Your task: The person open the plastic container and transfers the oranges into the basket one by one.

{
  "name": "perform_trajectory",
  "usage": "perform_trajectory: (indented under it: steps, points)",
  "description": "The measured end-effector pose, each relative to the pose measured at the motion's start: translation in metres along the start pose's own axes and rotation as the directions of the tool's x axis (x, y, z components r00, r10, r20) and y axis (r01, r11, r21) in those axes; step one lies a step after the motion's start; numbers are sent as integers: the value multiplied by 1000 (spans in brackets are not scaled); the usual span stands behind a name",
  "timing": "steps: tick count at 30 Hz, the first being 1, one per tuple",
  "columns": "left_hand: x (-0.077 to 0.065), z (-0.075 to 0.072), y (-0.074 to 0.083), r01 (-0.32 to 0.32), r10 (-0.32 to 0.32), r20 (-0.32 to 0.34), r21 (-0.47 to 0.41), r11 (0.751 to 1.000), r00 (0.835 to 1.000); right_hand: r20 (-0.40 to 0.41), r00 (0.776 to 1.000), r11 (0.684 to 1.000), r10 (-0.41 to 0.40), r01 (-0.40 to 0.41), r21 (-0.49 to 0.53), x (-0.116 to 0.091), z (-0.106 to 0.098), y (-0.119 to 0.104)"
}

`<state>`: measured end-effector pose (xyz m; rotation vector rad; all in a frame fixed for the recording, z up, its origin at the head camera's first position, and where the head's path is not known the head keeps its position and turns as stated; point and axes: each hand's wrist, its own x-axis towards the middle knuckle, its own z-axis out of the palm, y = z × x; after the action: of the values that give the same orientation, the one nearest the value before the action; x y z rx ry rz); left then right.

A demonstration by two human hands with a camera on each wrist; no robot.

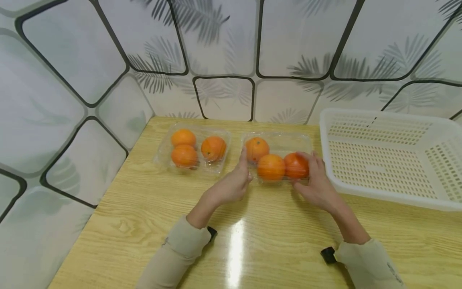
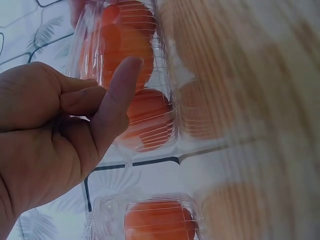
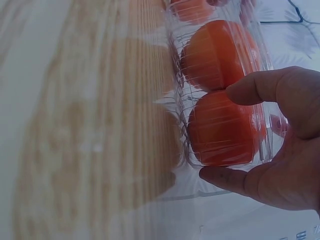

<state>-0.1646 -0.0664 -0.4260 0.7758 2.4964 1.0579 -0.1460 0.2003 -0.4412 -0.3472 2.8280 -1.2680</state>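
Note:
A clear plastic fruit box (image 1: 288, 141) with three oranges sits on the wooden table between both hands. My left hand (image 1: 235, 182) holds its left end, one finger stretched along the side; in the left wrist view the thumb (image 2: 122, 82) crosses in front of the plastic wall. At the right end, my right hand (image 1: 315, 182) grips the front corner by the rightmost orange (image 1: 296, 165). The right wrist view shows its spread fingers (image 3: 225, 179) at that corner. A second clear box (image 1: 166, 150), also holding three oranges, stands to the left.
To the right stands a white slatted plastic basket (image 1: 382, 190), close beside the right hand. A patterned wall covering (image 1: 223, 98) rises behind the wooden table (image 1: 144, 216) and along its left side. Light glares off the tabletop near the front.

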Motion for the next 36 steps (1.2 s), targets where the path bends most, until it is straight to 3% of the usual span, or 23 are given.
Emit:
perform_trajectory:
  steps: [4, 7, 11, 15, 18, 29, 36]
  points:
    - [-1, 1, 1, 41, -41, -4, 33, 999, 999, 1, 1000, 1000, -2, 2, -6, 1, 1, 0]
    - [-1, 0, -1, 29, -29, -8, 21, 999, 1000, 2, 1000, 1000, -4, 4, -5, 2, 1, -1]
    - [1, -4, -9, 5, -5, 2, -97, 995, 1000, 5, 1000, 1000, -13, 13, -5, 1, 2, 0]
    - [1, -12, -17, 12, -1, 40, -285, 958, 999, -4, 999, 999, -38, 38, -13, 2, 1, 1]
    - [1, -17, -21, 18, 10, 72, -373, 928, 997, -8, 999, 999, -52, 52, -16, 3, 0, 3]
    - [-1, -25, -24, 39, 15, 106, -490, 871, 994, 99, 995, 997, -14, 6, 76, 2, -7, 6]
    - [-1, -24, -24, 23, 28, 86, -545, 838, 996, 79, 997, 990, 18, -29, 139, 1, -5, 1]
